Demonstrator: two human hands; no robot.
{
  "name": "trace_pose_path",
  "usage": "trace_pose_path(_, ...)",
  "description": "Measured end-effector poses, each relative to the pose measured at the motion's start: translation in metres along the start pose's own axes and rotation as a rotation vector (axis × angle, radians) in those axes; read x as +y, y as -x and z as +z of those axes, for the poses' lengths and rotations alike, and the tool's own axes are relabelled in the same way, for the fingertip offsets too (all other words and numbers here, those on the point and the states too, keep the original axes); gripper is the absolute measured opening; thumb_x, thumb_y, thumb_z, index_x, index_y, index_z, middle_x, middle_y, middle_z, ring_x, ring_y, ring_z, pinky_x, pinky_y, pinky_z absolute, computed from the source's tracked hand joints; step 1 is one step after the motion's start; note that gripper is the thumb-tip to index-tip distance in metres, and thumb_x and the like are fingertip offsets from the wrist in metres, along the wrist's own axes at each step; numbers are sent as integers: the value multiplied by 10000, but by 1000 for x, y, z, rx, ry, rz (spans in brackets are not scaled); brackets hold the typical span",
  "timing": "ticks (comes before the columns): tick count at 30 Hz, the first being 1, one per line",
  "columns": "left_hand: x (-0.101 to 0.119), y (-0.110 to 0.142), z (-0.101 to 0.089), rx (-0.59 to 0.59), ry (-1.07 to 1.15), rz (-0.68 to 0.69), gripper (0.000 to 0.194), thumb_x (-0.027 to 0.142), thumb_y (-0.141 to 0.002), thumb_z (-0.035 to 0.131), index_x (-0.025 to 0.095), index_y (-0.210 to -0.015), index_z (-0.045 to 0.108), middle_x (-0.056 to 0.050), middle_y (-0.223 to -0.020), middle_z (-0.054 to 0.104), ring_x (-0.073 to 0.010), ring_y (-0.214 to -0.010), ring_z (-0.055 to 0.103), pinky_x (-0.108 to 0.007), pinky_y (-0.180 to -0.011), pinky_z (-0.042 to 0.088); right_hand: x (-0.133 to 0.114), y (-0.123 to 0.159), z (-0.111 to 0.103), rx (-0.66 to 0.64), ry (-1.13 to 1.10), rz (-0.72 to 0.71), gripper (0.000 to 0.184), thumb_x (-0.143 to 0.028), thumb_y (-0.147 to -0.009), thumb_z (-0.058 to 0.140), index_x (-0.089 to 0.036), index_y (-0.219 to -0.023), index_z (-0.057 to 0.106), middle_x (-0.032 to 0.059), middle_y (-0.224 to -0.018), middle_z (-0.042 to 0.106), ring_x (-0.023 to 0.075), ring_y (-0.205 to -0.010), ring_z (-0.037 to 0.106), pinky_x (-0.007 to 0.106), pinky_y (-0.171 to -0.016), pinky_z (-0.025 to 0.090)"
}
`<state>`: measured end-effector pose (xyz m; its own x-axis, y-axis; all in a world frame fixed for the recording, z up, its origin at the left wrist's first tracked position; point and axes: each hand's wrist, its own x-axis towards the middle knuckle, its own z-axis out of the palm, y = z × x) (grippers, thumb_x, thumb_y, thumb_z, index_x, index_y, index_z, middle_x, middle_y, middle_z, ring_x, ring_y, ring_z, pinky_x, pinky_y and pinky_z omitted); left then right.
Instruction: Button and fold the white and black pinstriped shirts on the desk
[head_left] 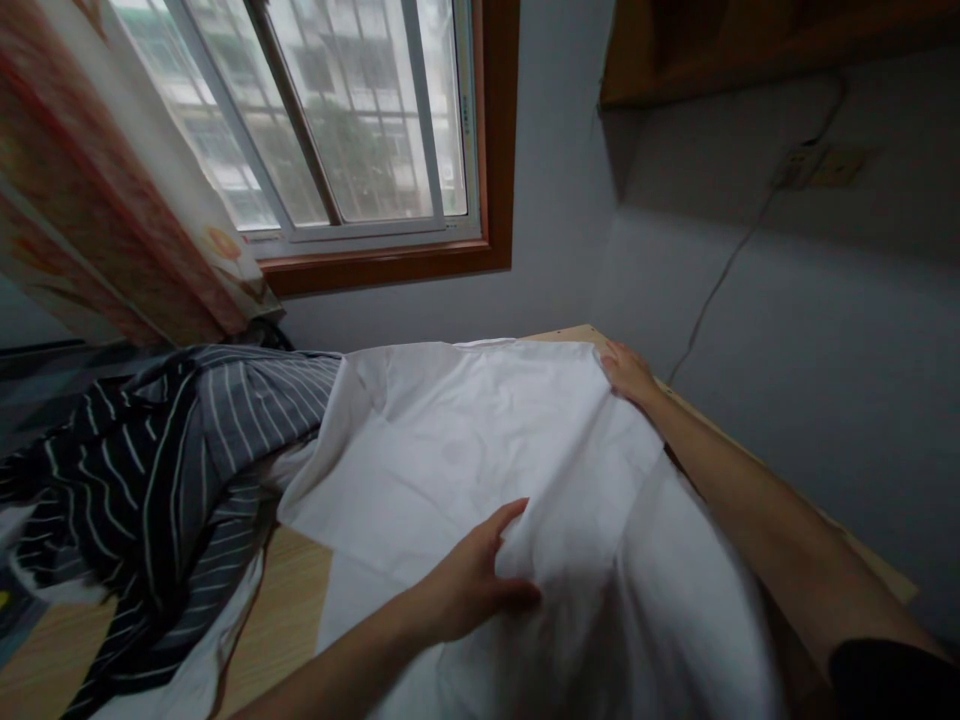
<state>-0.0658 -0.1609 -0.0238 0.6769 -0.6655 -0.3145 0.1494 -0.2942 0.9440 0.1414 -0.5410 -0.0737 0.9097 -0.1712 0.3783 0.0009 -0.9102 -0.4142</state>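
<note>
A white shirt (465, 440) lies spread over the table, its near right part raised and blurred. My left hand (480, 580) is at the middle of the cloth, thumb and forefinger wide apart with a fold of fabric bulging between them. At the far right corner of the shirt, my right hand (628, 372) has its fingers curled on the edge of the cloth; part of the fingers is hidden. My right forearm runs along the shirt's right side.
Black and grey striped clothing (150, 450) is heaped on the left, with white cloth under it. The wooden tabletop (292, 590) meets the wall. Beyond are a window (360, 120), a flowered curtain (112, 170), a shelf (720, 60) and a hanging cable (720, 285).
</note>
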Motion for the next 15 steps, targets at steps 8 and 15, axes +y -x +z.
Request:
trace_pose_path(8, -4, 12, 17, 285, -959, 52, 773, 273, -783, 665, 277, -1484, 339, -137, -1481, 421, -376, -1309, 431, -554, -1070, 329, -33, 72, 7, -286, 283, -219, 675, -564, -966, 272, -122, -1469, 359, 159, -1546, 299, 290, -1432, 255, 474, -1161, 196)
trace_pose_path(15, -20, 26, 25, -165, -1118, 535, 759, 582, -843, 560, 294, -1499, 310, -80, -1573, 272, -391, -1444, 179, -626, -1153, 64, -22, 67, 18, -385, 327, -222, 679, -560, -978, 231, -119, -1488, 315, 158, -1558, 271, 270, -1449, 213, 459, -1164, 186)
